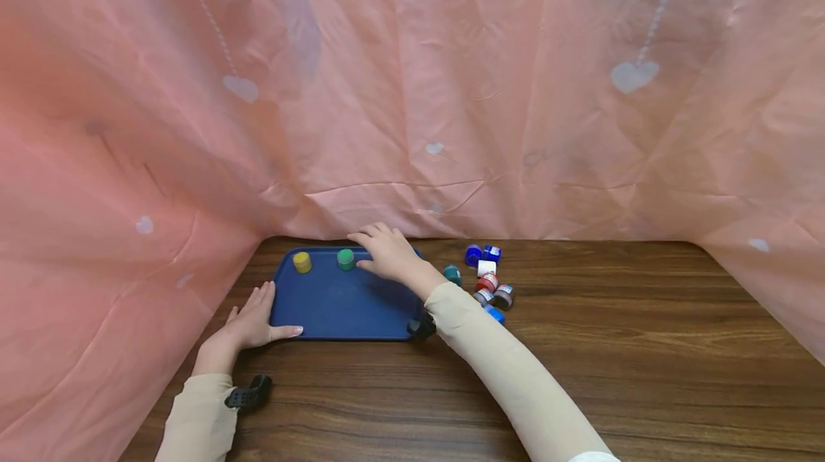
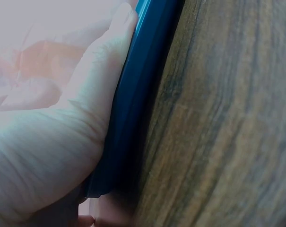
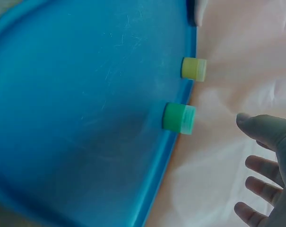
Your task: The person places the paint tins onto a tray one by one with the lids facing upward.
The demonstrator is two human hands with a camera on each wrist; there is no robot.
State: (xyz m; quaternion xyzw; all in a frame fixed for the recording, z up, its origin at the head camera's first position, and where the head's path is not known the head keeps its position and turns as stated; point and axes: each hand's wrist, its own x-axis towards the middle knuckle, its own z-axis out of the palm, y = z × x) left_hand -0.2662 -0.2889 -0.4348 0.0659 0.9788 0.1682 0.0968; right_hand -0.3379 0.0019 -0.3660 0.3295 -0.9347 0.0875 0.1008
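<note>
"What did we see from the head view?"

"We saw a blue tray [image 1: 348,308] on the wooden table [image 1: 612,376]. A yellow paint jar [image 1: 301,262] and a green paint jar [image 1: 346,259] stood on it near the far edge, the yellow one farther left."

"And the hands?"

"We saw the left hand [image 1: 253,319] touch the tray's near left corner, fingers straight, thumb on the near rim. The right hand [image 1: 389,251] hung over the tray just right of the green jar, fingers spread and slightly bent, holding nothing."

"Right of the tray?"

"We counted teal [image 1: 452,274], white [image 1: 486,268] and red jars [image 1: 487,282] in a loose cluster, among others, before a pink curtain [image 1: 464,104]."

"From the left wrist?"

"We saw the extended thumb [image 2: 98,71] resting along the tray's edge."

"And the right wrist?"

"We saw the thumb and fingers [image 3: 263,168] well parted from one another, apart from both jars on the tray."
</note>
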